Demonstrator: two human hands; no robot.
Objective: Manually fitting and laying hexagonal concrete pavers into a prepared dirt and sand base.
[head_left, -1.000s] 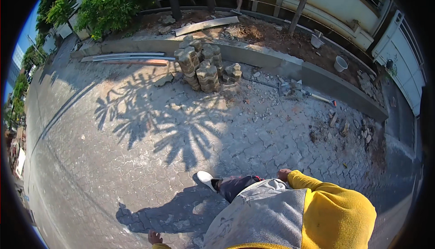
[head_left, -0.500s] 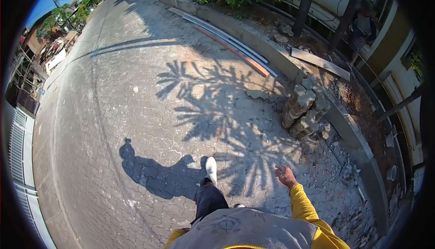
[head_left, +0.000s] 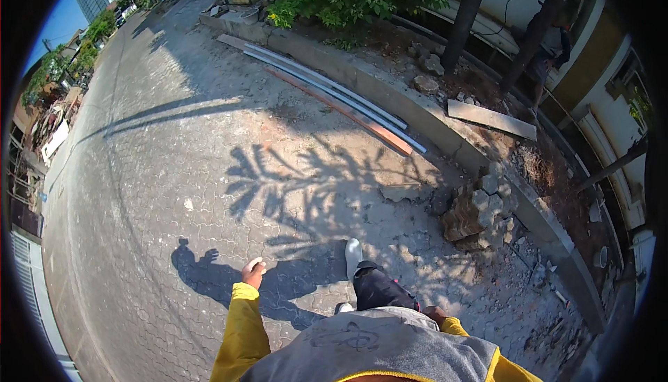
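Observation:
My left hand [head_left: 254, 273] is raised in front of me over the paving, its fingers loosely bent and no object visible in it. My right hand [head_left: 437, 314] hangs beside my right thigh, partly behind the grey shirt front [head_left: 355, 340]; its fingers are too hidden and dark to read. Both arms wear yellow sleeves. One foot in a white boot [head_left: 353, 259] is stretched ahead on the interlocking pavers [head_left: 160, 243]. The other boot [head_left: 344, 308] shows only its tip at the shirt's edge.
A stack of paving blocks [head_left: 480, 211] stands at the right against a low concrete kerb [head_left: 557, 232], with rubble [head_left: 532, 271] nearer me. Long metal bars [head_left: 334, 88] and an orange-brown beam [head_left: 376, 131] lie along the kerb. Another person [head_left: 546, 51] stands beyond it, behind a tree trunk.
My left hand has swung forward into view and my right hand back to my thigh. The leading leg has changed from left to right. The block stack and bars appear closer.

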